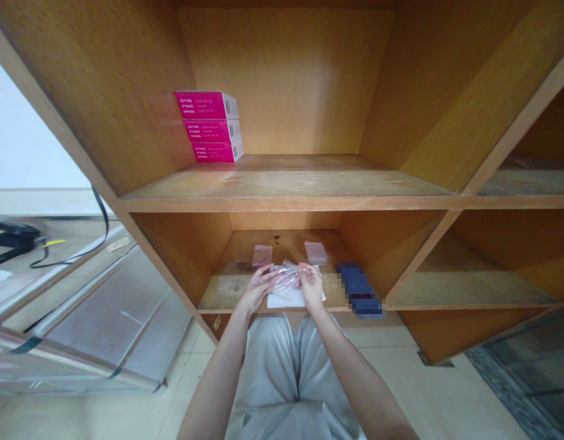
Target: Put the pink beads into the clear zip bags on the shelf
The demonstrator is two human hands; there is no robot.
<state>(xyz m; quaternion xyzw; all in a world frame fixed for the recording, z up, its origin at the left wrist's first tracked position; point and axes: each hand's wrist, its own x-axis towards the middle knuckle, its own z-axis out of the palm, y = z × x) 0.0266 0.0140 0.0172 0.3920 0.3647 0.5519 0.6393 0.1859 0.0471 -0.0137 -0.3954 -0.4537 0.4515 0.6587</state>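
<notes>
My left hand (256, 288) and my right hand (310, 285) both grip a small clear plastic bag with pinkish contents (285, 277), held between them just above the lower shelf (227, 296). Under the bag lies a white sheet of paper (286, 299). Two more small clear bags rest farther back on that shelf, one at the left (262, 255) and one at the right (316, 252). A dark blue flat object (358, 289), blurred out, lies to the right of my right hand.
Three magenta boxes (211, 126) are stacked at the back left of the upper shelf (286, 183). The wooden unit has more compartments to the right (469, 287). Plastic-wrapped flat panels (102, 330) and a black strap (16, 239) lie at left. My knees (286, 366) are below the shelf.
</notes>
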